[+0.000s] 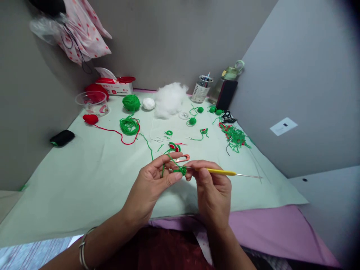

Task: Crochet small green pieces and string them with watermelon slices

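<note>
My left hand [153,180] pinches a small green crochet piece [182,171] between thumb and fingers, and green yarn [172,159] runs over its index finger. In my right hand [213,183] is a crochet hook [221,171] with a yellow handle and a metal tip at each end. The hook's left tip meets the green piece; whether it passes through a stitch I cannot tell. Just beyond my fingers lie an orange tool with a loop-shaped end [184,158] and a red and green crochet piece [174,147].
Farther back are a green yarn ball [131,102], loose green yarn [129,126], white stuffing [170,99], a clear tub [94,107] and a red heart-shaped piece [90,119]. At right stand a can [201,90], a phone [226,94] and a bottle [218,88], near tangled yarn scraps [236,138].
</note>
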Motion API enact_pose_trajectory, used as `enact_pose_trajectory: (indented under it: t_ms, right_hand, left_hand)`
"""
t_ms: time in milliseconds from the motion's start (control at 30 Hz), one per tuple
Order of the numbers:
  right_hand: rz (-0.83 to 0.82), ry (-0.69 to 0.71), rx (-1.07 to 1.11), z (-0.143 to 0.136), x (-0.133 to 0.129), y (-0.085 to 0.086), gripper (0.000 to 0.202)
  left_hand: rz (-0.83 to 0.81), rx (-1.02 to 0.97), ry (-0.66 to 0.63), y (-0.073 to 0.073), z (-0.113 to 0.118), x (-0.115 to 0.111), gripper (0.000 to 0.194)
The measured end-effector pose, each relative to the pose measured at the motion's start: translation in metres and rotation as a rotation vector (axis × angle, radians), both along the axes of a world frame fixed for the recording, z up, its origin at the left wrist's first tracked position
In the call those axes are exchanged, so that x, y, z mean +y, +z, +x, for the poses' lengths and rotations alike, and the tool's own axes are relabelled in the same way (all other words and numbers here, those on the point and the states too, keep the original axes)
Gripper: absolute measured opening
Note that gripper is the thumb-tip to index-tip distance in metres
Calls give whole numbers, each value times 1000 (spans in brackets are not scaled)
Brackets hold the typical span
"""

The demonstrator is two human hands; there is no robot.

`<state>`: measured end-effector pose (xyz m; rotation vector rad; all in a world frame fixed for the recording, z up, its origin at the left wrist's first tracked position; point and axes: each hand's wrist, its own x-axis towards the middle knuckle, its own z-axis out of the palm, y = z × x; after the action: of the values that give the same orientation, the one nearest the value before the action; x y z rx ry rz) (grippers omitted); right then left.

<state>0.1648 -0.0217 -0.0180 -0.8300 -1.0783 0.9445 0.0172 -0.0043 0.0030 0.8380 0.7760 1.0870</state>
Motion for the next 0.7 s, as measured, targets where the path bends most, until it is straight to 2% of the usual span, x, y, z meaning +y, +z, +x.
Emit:
enact_pose_trajectory:
  t_ms: [300,400,467,533,600,633,700]
  right_hand:
    - [-4,-12,-16,1,2,0,17]
    - [38,-68,-117,-1,1,0,18]
    - [111,-154,-293,-2,-2,-4,18]
    - [224,-279,-520,-3,-5,-8,21]
    - [320,-369,-667,-2,-7,-11,24]
    - [331,-385,-666,-1,-6,-11,24]
    - [271,-359,-510,1,-4,-7,23]
  left_hand:
    - [-10,28,-27,-2,1,2,36]
    - [-3,46,-15,-2,2,1,36]
    - [-16,24,-3,-1,3,-1,40]
    - [-81,-43,-31,-1,4,-2,44]
    - [-195,-131,-119,-1,4,-2,42]
    - [-247,-168,-157,-1,3,0,39]
    - [-304,-208,-167,-1,1,2,29]
